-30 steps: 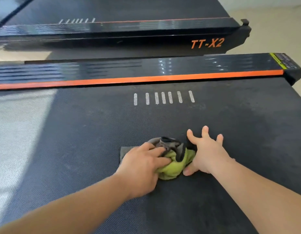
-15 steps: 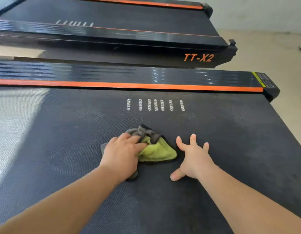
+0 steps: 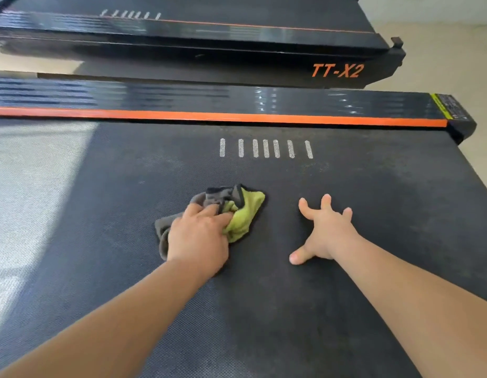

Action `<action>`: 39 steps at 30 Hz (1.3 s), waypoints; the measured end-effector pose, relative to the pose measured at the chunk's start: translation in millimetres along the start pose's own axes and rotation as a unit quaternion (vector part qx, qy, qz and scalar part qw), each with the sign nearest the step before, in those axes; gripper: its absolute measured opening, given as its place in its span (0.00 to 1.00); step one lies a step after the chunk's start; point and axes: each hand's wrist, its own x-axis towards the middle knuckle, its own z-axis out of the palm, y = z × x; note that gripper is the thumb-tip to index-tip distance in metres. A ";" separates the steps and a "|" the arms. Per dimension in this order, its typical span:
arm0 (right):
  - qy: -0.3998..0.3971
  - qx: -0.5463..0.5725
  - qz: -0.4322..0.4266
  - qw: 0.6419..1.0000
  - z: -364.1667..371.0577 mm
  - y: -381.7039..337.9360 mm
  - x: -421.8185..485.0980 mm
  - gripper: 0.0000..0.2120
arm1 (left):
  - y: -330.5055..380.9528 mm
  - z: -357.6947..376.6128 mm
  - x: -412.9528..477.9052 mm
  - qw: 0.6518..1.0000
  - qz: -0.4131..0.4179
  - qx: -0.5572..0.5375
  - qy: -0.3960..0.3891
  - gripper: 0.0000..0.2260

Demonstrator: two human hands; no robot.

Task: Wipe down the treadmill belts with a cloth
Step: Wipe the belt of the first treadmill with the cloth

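A crumpled green and grey cloth (image 3: 243,211) lies on the dark textured treadmill belt (image 3: 373,214). My left hand (image 3: 198,236) presses down on the cloth and grips it, covering its near left part. To the right, clear of the cloth, my right hand (image 3: 324,230) rests flat on the belt with its fingers spread and nothing in it. Several white dashes (image 3: 265,148) are printed on the belt just beyond the cloth.
A glossy black side rail with an orange stripe (image 3: 237,117) borders the belt's far edge. Behind it stands a second treadmill marked TT-X2 (image 3: 338,70). Pale floor (image 3: 455,45) shows at the right. Bright light falls on the belt's left part (image 3: 32,186).
My left hand has slid the cloth leftward, away from my right hand. The right hand, which touched the cloth a second ago, now rests apart from it on the belt.
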 end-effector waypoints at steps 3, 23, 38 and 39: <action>0.002 0.001 -0.002 1.000 -0.8 0.5 1.0 0.67 | 34.0 5.1 -45.7 0.988 0.146 -0.027 -0.047 0.16; -0.002 -0.041 -0.056 0.998 76.7 12.6 -114.2 0.61 | 34.2 6.0 -143.7 0.986 0.020 -0.051 -0.155 0.25; -0.045 0.014 -0.009 0.999 86.8 16.1 -137.0 0.66 | 47.4 13.0 -117.6 0.983 0.014 -0.050 -0.175 0.22; -0.048 0.016 -0.010 0.999 87.7 16.9 -135.2 0.66 | 44.2 11.3 -112.0 0.983 0.030 -0.047 -0.175 0.22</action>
